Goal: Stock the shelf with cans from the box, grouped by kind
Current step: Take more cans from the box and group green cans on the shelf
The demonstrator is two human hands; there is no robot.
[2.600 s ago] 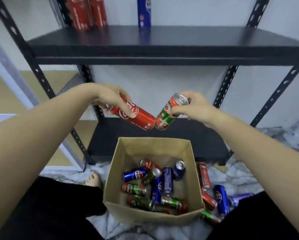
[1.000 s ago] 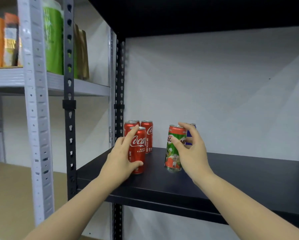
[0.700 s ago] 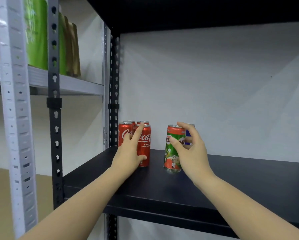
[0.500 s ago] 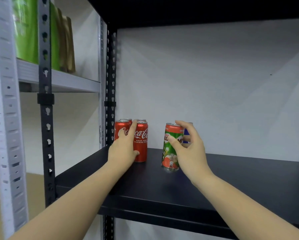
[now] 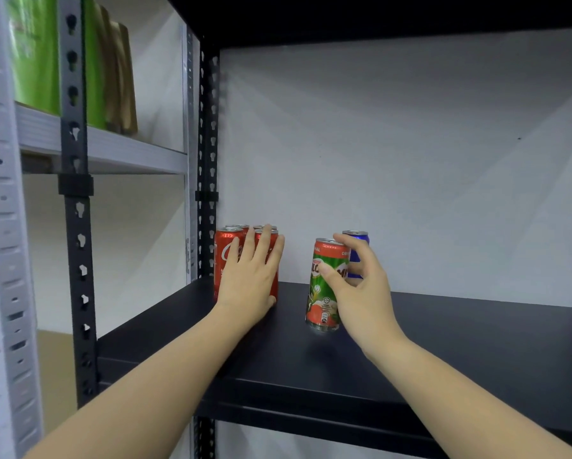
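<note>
A group of red cola cans [image 5: 224,260] stands at the back left corner of the black shelf [image 5: 443,342]. My left hand [image 5: 248,283] lies flat against the front right can of that group, fingers stretched up over it, thumb low at its right side. A green and red can [image 5: 321,303] stands upright on the shelf a little to the right, and my right hand [image 5: 360,293] is wrapped around it, thumb on the front, fingers behind. A blue can [image 5: 357,240] stands just behind it, partly hidden by my fingers. The box is out of view.
The shelf board stretches bare to the right of the cans. Another black board runs overhead. A black slotted upright [image 5: 76,226] and a grey shelf unit [image 5: 129,154] with green and brown packages [image 5: 33,54] stand to the left. A white wall closes the back.
The red can went from my left hand's grip into the group at the back left, and the hand now lies flat on it. The green can stays upright in my right hand.
</note>
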